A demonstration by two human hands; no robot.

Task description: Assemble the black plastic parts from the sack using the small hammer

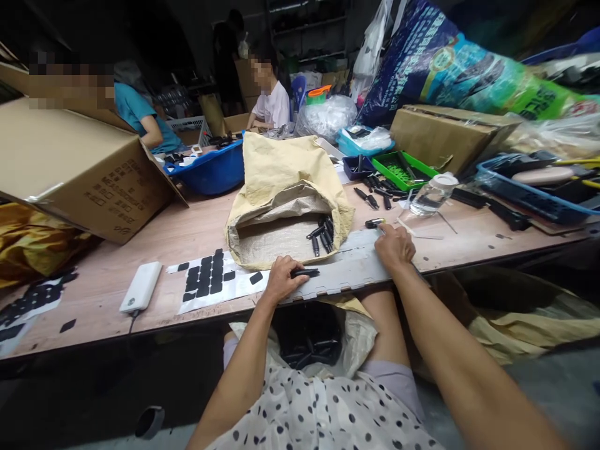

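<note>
My left hand rests at the table's front edge, fingers closed on a slim black plastic piece that sticks out to the right. It lies over a grey flat strip. My right hand is curled at the strip's right end; what its fingers hold, if anything, is hidden. Just beyond its fingertips lies a small black part with a yellowish end. Between and behind the hands, a yellow woven sack lies with its mouth facing me, several black pieces inside.
Left of the sack are a sheet of black stickers, a white power bank and a cardboard box. On the right stand a clear jar, a green tray and a blue basket. Other people sit across the table.
</note>
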